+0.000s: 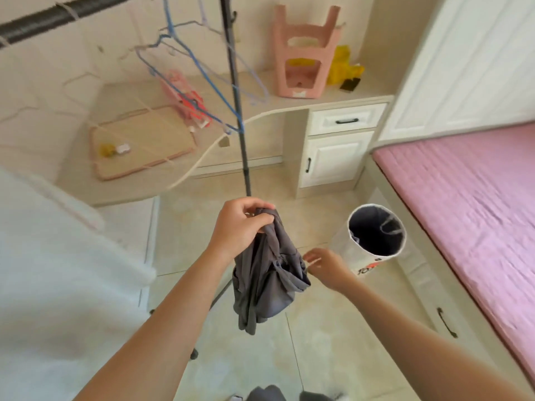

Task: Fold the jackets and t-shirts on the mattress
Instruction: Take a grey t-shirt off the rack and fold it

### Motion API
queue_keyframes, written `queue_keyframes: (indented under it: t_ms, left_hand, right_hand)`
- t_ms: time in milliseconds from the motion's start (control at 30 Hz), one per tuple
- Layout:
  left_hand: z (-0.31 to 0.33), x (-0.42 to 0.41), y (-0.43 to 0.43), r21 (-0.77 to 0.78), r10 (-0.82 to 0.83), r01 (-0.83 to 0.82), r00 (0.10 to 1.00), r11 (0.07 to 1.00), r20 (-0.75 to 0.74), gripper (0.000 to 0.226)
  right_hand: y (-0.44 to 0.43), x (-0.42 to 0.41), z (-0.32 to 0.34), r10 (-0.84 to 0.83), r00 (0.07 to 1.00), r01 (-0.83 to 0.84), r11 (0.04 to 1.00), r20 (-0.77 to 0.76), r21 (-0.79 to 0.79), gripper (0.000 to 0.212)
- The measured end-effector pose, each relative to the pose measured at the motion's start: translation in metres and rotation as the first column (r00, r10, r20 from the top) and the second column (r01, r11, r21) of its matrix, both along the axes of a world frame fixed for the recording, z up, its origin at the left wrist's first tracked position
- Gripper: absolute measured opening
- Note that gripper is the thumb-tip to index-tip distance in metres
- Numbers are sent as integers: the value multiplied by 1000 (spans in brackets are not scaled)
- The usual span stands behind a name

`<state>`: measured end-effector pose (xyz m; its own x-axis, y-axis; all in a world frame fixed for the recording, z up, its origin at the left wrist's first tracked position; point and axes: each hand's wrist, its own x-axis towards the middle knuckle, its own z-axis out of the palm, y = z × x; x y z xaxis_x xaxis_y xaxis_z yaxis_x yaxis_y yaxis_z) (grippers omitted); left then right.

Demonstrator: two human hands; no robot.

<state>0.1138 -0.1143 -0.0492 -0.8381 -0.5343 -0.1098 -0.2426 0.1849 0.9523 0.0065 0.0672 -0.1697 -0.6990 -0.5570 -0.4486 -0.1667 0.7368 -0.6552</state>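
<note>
The garment (266, 279) is grey and so bunched that I cannot tell whether it is a jacket or a t-shirt; no sleeve or collar can be picked out among the folds. Its top end is hidden inside the left hand (240, 227), whose fingers and thumb are curled tight round the gathered cloth. The right hand (327, 267) is blurred. Its fingers are spread and loose, holding nothing, with the tips right at the garment's right edge; whether they touch it cannot be told.

At the bottom edge, below both forearms, more grey cloth (266, 394) is cut off by the frame. A large white cloth (58, 270) left of the left arm is out of focus and runs off the left edge.

The garment hangs in the air over the floor (318, 342), its long axis roughly upright: top in the left hand, lower end pointing down, with the middle bulging toward the right hand.

Right of the right hand stands a round hamper (344, 250), open end up, its inside dark. Further right lies the pink mattress (469, 204), well apart from the garment. A dark pole (237, 105) rises beyond the left hand, with wire hangers (185, 62) near it. An upturned pink stool (304, 59) sits on the far surface (121, 94).
</note>
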Motion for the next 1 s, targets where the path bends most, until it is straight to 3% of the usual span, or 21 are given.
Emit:
queue_keyframes:
  t_ms: [233,333,467,533,600,667,733,800,867,967,1000]
  left_hand:
    - [11,-88,126,8,-114,114,993,993,-37,19]
    - [11,-122,176,-22,-203,202,978,979,-45,21]
    - [14,-163,235,-72,-271,268,961,961,-46,22]
    - [16,-181,260,-73,-309,305,950,949,-43,22]
    - [17,-200,285,-57,-364,362,930,931,-46,22]
    - [16,-223,308,-36,-416,414,908,909,-44,22]
    - [14,-241,321,-4,-446,447,894,895,-36,20]
    - [7,-270,339,36,-495,495,869,868,-14,19]
    - [-6,-297,351,75,-529,527,849,847,12,23]
    - [-30,-347,377,167,-566,551,822,818,59,36]
    - [-36,-360,384,213,-564,539,822,815,79,41]
  right_hand:
    - [147,-27,-33,-309,950,311,945,39,-104,74]
    - [197,-50,-37,-574,818,567,817,-49,-109,87]
    - [260,-88,-37,-791,612,787,607,11,-110,95]
    - [289,-106,-43,-766,630,776,626,126,-72,84]
    - [317,-118,-49,-715,608,778,623,345,-79,59]
    - [342,-126,-52,-676,497,840,532,545,-107,39]
    - [361,-135,-53,-668,388,912,379,635,-159,27]
    - [386,-150,-51,-699,298,955,210,650,-212,17]
    - [411,-166,-43,-786,243,959,106,569,-264,8]
    - [454,-190,-20,-905,119,935,-37,409,-353,22]
    - [465,-195,-12,-932,121,922,-22,341,-387,21]
